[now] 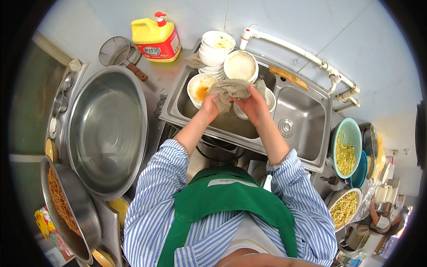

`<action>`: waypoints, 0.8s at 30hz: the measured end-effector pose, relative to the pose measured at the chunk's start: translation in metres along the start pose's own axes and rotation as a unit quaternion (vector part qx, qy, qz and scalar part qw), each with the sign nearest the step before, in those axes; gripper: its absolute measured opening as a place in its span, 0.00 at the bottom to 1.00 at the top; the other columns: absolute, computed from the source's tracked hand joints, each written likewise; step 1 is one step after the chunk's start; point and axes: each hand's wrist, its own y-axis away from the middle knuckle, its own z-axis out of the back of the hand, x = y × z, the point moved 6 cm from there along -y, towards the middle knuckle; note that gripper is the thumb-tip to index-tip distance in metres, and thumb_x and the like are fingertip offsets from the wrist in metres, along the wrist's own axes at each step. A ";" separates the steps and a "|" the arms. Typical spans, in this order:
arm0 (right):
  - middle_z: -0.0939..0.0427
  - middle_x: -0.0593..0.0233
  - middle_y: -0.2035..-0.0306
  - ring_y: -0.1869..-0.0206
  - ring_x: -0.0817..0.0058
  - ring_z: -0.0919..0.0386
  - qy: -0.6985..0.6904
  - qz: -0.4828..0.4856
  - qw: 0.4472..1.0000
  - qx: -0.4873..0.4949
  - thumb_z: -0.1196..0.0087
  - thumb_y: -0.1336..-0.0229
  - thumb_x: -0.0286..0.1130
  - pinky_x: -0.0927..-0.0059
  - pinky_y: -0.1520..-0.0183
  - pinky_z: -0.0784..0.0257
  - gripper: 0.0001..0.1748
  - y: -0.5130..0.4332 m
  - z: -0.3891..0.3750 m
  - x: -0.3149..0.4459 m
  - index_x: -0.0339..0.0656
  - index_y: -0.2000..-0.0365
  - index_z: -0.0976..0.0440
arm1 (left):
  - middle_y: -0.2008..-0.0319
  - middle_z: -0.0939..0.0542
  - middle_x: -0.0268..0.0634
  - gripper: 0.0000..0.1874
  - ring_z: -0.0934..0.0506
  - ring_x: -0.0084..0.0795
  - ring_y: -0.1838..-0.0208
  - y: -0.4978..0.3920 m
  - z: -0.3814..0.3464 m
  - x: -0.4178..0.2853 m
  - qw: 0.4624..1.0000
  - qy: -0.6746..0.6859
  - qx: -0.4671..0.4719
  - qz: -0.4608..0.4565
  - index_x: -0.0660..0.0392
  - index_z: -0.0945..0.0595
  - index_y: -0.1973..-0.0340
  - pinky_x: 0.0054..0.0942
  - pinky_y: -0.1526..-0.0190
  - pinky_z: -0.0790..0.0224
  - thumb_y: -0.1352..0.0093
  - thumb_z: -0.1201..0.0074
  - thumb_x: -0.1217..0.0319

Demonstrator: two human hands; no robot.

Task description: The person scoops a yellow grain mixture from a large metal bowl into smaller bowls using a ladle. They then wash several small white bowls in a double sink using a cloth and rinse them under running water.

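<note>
Between my two hands a wet grey-beige cloth (230, 89) is bunched up over the left basin of a steel double sink (168, 111). My left hand (210, 107) grips its lower left end. The right edge of the cloth is pinched in my right hand (254, 104). Just left of the cloth is a white bowl (200, 87) with orange residue, on top of a stack. Behind it rise more stacked white bowls (217, 55) with food scraps. Another soiled bowl (241, 65) tops a pile beside them. Part of a white bowl (271, 99) shows behind my right hand.
A large steel basin (143, 133) stands left, near a strainer (115, 51) and a yellow detergent jug (156, 40). White pipes (290, 45) run along the wall. A wooden strip (288, 77) lies on the sink's back rim. Food-filled tubs (357, 140) stand right; another person (380, 222) is beyond.
</note>
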 end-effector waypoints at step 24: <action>0.28 0.57 0.56 0.63 0.67 0.27 -0.366 -0.221 0.903 0.028 0.45 0.46 0.36 0.85 0.78 0.33 0.22 -0.024 -0.027 -0.073 0.42 0.51 0.35 | 0.51 0.29 0.41 0.34 0.29 0.39 0.48 0.003 -0.025 -0.015 0.980 0.153 0.119 -0.048 0.49 0.38 0.41 0.42 0.49 0.33 0.35 0.57 0.42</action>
